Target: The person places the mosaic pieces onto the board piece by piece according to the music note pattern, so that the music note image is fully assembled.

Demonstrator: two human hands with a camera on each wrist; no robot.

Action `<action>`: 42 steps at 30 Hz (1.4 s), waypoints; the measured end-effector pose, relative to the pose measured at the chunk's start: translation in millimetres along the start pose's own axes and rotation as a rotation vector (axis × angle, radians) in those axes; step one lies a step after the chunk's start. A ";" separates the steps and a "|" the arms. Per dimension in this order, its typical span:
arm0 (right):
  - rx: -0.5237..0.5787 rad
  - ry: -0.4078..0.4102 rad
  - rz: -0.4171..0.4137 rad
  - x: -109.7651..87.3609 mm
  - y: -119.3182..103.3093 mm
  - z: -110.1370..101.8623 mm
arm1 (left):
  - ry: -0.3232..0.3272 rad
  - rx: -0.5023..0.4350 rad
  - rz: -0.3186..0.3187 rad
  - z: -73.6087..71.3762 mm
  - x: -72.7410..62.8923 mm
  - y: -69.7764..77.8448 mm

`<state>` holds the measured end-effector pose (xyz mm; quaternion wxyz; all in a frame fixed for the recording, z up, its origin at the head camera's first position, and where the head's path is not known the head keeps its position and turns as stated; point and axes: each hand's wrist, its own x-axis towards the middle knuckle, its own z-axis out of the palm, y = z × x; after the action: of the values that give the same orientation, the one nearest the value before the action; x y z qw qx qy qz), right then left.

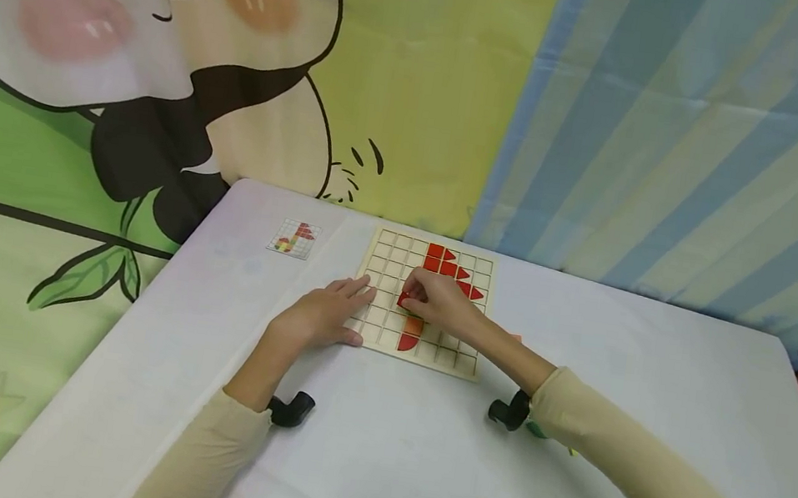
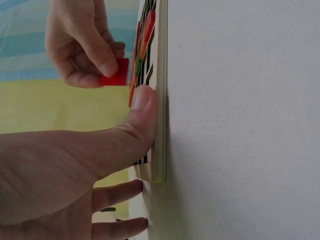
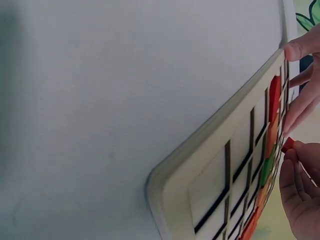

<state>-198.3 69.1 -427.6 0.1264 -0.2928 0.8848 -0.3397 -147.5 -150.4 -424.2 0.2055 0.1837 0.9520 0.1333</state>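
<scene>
A wooden grid board (image 1: 379,332) lies on the white table with red and orange pieces set in some of its squares. My right hand (image 1: 441,301) pinches a red square tile (image 2: 118,74) between thumb and fingers, close over the board's middle. On the board's left edge rests my left hand (image 1: 318,314), its fingers spread and its thumb (image 2: 142,102) against the rim. Near the front of the board sits a red rounded piece (image 1: 408,343) below an orange square (image 1: 414,325). Red triangles (image 1: 476,294) end the rows at the upper right. A green piece (image 3: 267,170) shows in the right wrist view.
A small pattern card (image 1: 294,239) with a coloured grid design lies left of the board. Partly hidden by the right forearm are an orange piece (image 1: 517,338) and a green piece (image 1: 536,429) on the table. A printed curtain (image 1: 431,119) hangs behind the table.
</scene>
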 end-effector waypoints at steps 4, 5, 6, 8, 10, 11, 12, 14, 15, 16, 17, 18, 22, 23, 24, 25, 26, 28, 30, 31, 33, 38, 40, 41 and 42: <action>-0.029 -0.021 0.028 5.8 3.8 4.9 | 0.003 0.005 0.001 1.4 0.5 0.5; -0.031 -0.027 0.032 6.6 3.8 5.7 | 0.001 0.003 0.000 1.3 0.7 0.7; -0.035 -0.033 0.033 7.4 3.8 6.4 | 0.002 0.005 0.001 1.2 0.6 0.7; -0.046 -0.043 0.034 8.7 2.5 7.6 | 0.004 0.007 0.004 0.8 0.2 0.6; -0.055 -0.047 0.039 9.6 0.8 8.2 | 0.006 0.009 0.007 0.3 -0.3 0.6; -0.061 -0.048 0.042 10.2 -0.1 8.6 | 0.008 0.010 0.007 0.2 -0.4 0.5; -0.068 -0.049 0.043 10.9 -0.4 9.3 | 0.008 0.012 0.007 0.0 -0.7 0.5; -0.074 -0.051 0.052 11.8 -1.8 9.8 | 0.006 0.011 0.004 -0.2 -1.2 0.5; -0.077 -0.052 0.054 12.1 -2.2 10.1 | 0.005 0.012 0.004 -0.2 -1.4 0.5; -0.077 -0.054 0.055 12.6 -2.9 10.2 | 0.003 0.011 0.002 -0.3 -1.6 0.6; -0.078 -0.056 0.054 13.0 -3.4 10.3 | 0.003 0.013 0.001 -0.5 -2.1 0.4; -0.075 -0.057 0.055 13.4 -4.0 10.4 | 0.002 0.014 0.001 -0.7 -2.4 0.4; -0.082 -0.059 0.053 14.6 -6.0 10.5 | 0.004 0.017 0.000 -1.0 -3.2 -0.1; -0.089 -0.059 0.052 14.9 -6.3 10.6 | 0.005 0.017 0.001 -1.0 -3.3 -0.3; -0.093 -0.060 0.052 15.3 -6.6 10.8 | 0.005 0.018 0.001 -0.8 -3.3 -0.5; -0.101 -0.060 0.049 15.6 -6.9 10.9 | 0.006 0.019 0.001 -0.7 -3.3 -0.7; -0.108 -0.061 0.047 15.8 -7.3 10.9 | 0.005 0.019 0.002 -0.6 -3.1 -0.8; -0.120 -0.062 0.043 16.4 -7.4 10.8 | 0.006 0.020 0.001 -0.4 -2.9 -1.2; -0.128 -0.063 0.041 17.0 -8.5 10.3 | 0.007 0.023 -0.002 -0.3 -2.7 -1.5; -0.136 -0.062 0.041 17.4 -9.0 10.0 | 0.007 0.023 -0.003 -0.4 -2.6 -1.5; -0.145 -0.062 0.042 18.1 -10.2 9.3 | 0.008 0.023 -0.004 -0.6 -2.5 -1.4; -0.152 -0.069 0.064 19.3 -13.2 7.9 | 0.006 0.025 -0.003 -1.8 -2.0 -0.7; -0.154 -0.069 0.069 19.5 -13.6 7.6 | 0.005 0.027 -0.002 -2.3 -2.0 -0.7; -0.156 -0.067 0.071 19.7 -13.8 7.6 | 0.005 0.027 -0.001 -2.6 -1.9 -0.8; -0.157 -0.066 0.076 19.7 -14.2 7.6 | 0.005 0.028 -0.001 -2.8 -1.7 -0.9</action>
<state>-204.6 44.7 -424.1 0.1448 -0.2790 0.9146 -0.2545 -147.5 -152.4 -421.5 0.2005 0.1860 0.9543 0.1204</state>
